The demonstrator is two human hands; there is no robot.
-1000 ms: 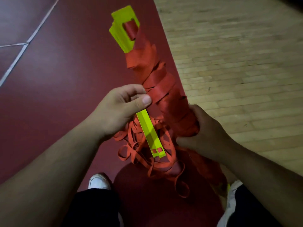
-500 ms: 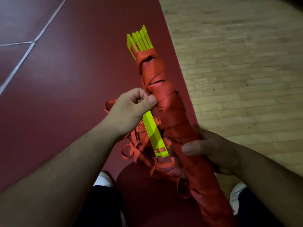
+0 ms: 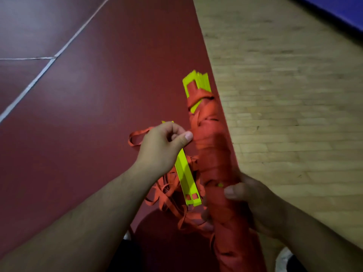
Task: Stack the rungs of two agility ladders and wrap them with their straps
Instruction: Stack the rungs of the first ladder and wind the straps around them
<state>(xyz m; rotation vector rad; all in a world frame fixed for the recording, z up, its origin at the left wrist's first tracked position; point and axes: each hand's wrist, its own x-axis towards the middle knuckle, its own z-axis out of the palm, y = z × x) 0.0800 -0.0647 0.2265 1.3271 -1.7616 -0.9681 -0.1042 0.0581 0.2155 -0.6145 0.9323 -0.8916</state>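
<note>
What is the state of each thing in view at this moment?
Wrapped bundle: bound in orange strap, yellow rung ends showing at the far end.
Loose yellow rung: unwrapped, gripped by the left hand.
Loose straps: tangled, hanging slack.
Right hand: grips the bundle.

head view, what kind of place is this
Probably an indoor sports hall: dark red court floor with white lines, pale wooden strip flooring, and lime plastic ladder rungs wrapped in orange straps.

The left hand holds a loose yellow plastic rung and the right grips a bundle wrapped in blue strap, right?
Almost. The head view shows the flat strap wrapping the yellow plastic rung bundle is orange, not blue; left hand and right hand hold as you say.
</note>
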